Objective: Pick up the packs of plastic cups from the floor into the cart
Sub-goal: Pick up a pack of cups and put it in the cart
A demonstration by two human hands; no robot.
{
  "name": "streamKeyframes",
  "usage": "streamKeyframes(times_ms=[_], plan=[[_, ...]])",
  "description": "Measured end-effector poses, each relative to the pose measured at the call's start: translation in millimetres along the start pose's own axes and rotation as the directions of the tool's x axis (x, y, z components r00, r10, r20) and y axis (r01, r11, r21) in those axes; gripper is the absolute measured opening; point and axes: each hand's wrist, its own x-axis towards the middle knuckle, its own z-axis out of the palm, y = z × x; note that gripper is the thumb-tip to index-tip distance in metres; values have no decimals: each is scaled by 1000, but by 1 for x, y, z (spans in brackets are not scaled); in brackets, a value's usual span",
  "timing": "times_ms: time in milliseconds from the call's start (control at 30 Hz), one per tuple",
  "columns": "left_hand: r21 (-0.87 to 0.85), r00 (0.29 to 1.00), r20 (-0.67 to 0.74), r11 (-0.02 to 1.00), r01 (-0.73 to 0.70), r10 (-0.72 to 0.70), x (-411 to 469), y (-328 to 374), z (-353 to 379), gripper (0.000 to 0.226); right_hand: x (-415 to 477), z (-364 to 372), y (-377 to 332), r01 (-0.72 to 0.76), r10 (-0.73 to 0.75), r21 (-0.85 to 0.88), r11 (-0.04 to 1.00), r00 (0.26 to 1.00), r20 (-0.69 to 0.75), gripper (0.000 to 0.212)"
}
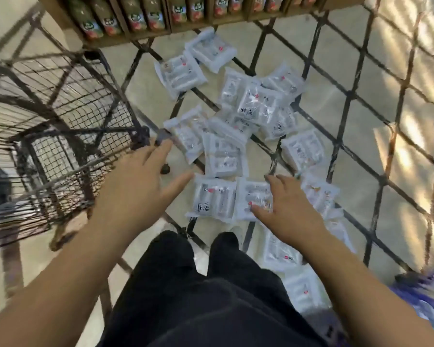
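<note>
Above black trousers (186, 284), the left hand (145, 181) and right hand (286, 209) hover, fingers spread, holding nothing. The packs of plastic cups (214, 199) look light, crinkly and slippery; grab an edge.

Shop: drink shelf (145, 18), wire cart (60, 116).

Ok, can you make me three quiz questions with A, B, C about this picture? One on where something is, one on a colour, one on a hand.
1. Where does the cart stand? A: left of the packs. B: right of the packs. C: behind the person.
2. What colour are the trousers? A: red. B: black. C: white.
3. How is the left hand? A: in a fist. B: gripping a pack. C: open, fingers straight.
Answers: 1 A, its wire basket is left of the scattered packs; 2 B, both legs show black; 3 C, its fingers stretch out and hold nothing.
</note>
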Motion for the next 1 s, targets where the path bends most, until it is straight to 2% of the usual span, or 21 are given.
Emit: streamKeyframes(times_ms=[67, 200, 367, 500, 700, 833, 933, 1000], plan=[[-46, 999, 11, 998, 50, -50, 19, -3, 44, 86, 38, 24, 19, -3, 3, 1, 1000, 1000, 17, 79], [-79, 988, 119, 991, 111, -101, 69, -20, 161, 74, 126, 101, 56, -58, 58, 34, 998, 998, 10, 83], [-112, 975, 211, 989, 101, -75, 162, -62, 345, 69, 243, 252, 108, -151, 149, 41, 988, 987, 64, 84], [-129, 957, 252, 975, 179, -142, 227, -112, 504, 68, 336, 391, 146, -198, 188, 94, 976, 977, 103, 86], [-147, 926, 324, 957, 251, -194, 271, -147, 705, 73, 430, 543, 190, -280, 266, 89, 956, 953, 144, 88], [-203, 879, 415, 917, 342, -236, 281, -155, 775, 96, 453, 591, 211, -361, 344, 139, 922, 930, 132, 90], [-421, 868, 414, 788, 449, -274, 283, -163, 790, 102, 465, 608, 211, -422, 399, 188, 887, 905, 146, 98], [-492, 842, 455, 706, 509, -290, 282, -168, 796, 105, 471, 613, 207, -465, 427, 304, 832, 885, 184, 111]])
